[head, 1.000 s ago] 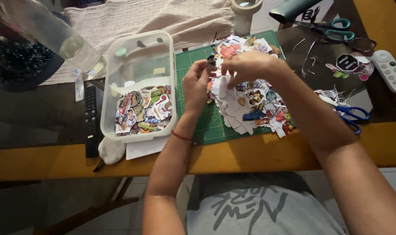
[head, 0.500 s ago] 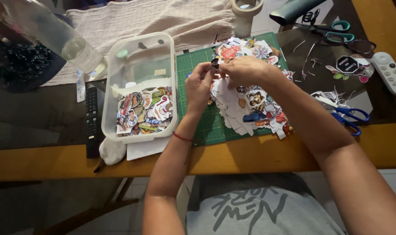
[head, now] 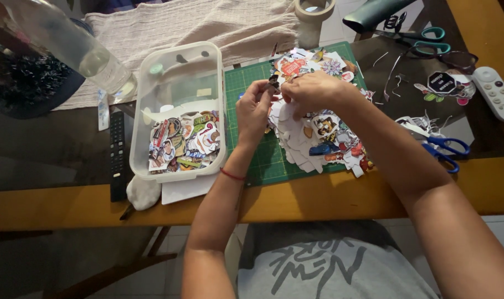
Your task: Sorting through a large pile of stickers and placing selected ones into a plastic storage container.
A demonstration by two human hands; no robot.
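**Both hands meet over one small sticker**

Since a moment ago the two hands have drawn a little closer to each other above the green cutting mat (head: pixel 246 83), though they work in much the same spot. The left hand (head: pixel 253 108) and the right hand (head: pixel 313 91) come together over the mat, and between their fingertips sits a small dark sticker (head: pixel 274 83), held up off the tabletop (head: pixel 318 199).

As for progress, I would judge the work partway through. The clear plastic box (head: pixel 177 113) just left of the mat already carries a layer of coloured stickers in its near half, while its far half is mostly bare. A good heap of cut-outs (head: pixel 324 138) is left on the mat under the right forearm, many lying white side up, so plenty remains.

The grip on each side is tight: thumb and forefinger pressed together on the little sticker, the other fingers curled loosely. Whether they are peeling it or only holding it I cannot tell. Blue-handled scissors (head: pixel 446 149) lie idle to the right, well apart from the hands.
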